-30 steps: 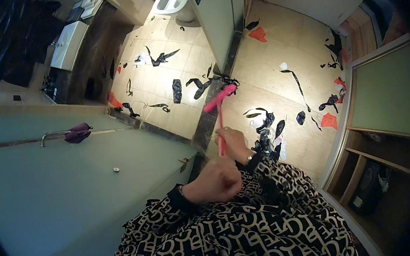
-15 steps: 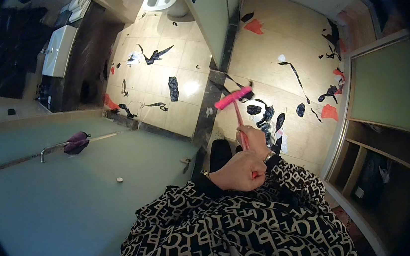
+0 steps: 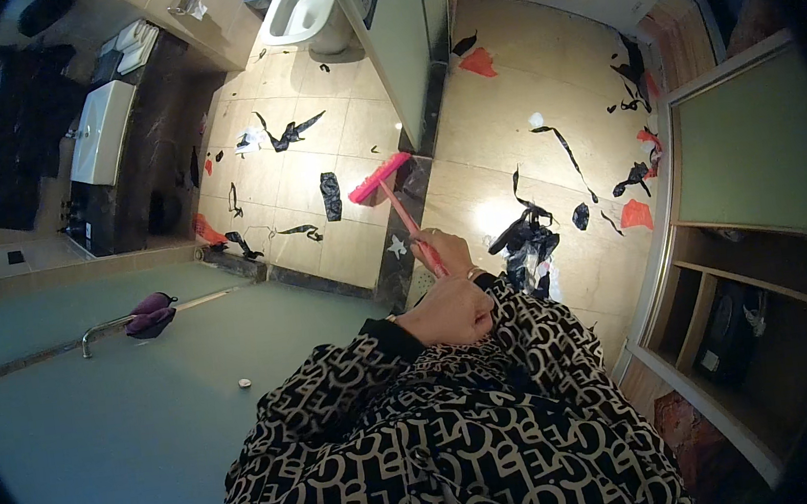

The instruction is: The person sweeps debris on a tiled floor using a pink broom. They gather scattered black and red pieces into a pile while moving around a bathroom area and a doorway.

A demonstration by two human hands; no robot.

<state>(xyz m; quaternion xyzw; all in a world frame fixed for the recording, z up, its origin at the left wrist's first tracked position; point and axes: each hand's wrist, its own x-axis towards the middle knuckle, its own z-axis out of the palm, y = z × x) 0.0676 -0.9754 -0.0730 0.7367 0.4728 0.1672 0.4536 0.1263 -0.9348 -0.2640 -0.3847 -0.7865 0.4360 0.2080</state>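
Observation:
A broom with a pink head (image 3: 379,178) and a reddish handle slants up and left in front of me. My left hand (image 3: 449,310) is closed around the handle's near end, close to my body. Farther along, my right hand (image 3: 443,252) grips the same handle. The head is over the dark threshold strip and the bathroom tiles beside it. To its left lies a black plastic scrap (image 3: 331,197). Right of my right hand, a heap of black and white plastic scraps (image 3: 527,247) sits on the tiles. A small pale star-shaped piece (image 3: 397,247) is on the threshold.
More black strips (image 3: 291,132) and an orange scrap (image 3: 636,216) are strewn over both floors. A toilet (image 3: 302,13) and a sink (image 3: 103,134) stand at the upper left. A frosted glass panel (image 3: 166,425) fills the lower left; an open-shelved cabinet (image 3: 753,304) borders the right.
The broom head has swung left, from beside the loose scraps to the threshold. Both hands have shifted left with it. Scraps on the right now lie bunched closer together.

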